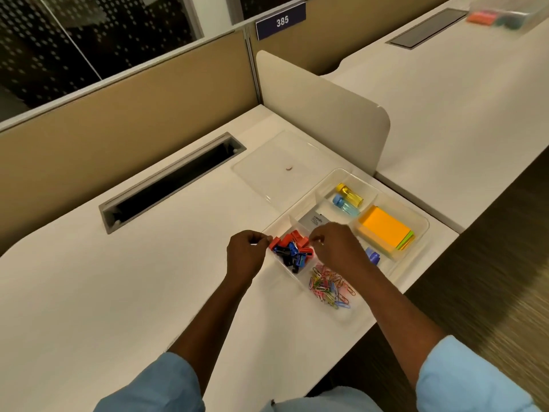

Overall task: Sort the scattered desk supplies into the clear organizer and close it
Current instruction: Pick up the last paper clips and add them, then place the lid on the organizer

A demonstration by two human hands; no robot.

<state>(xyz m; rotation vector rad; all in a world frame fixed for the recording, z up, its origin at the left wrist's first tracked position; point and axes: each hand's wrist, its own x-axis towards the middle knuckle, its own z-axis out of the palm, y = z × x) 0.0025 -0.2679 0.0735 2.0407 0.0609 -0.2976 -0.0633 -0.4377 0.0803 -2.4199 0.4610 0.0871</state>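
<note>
A red clip was pinched in the left hand's grip at the organizer's near rim. The right hand was curled over the clips; its grip could not be told. Paper clips and notes were binned; the lid lay behind on the table.

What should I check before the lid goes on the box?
1. Binder clips in one compartment: ok.
2. Paper clips in their own compartment: ok.
3. Sticky notes inside the organizer: ok.
4. Lid free of bits: not ok, a small reddish thing lies on it.
5. Left hand and right hand out of the organizer: not ok, both by the binder clips.
6. Hands holding nothing: cannot tell.
</note>
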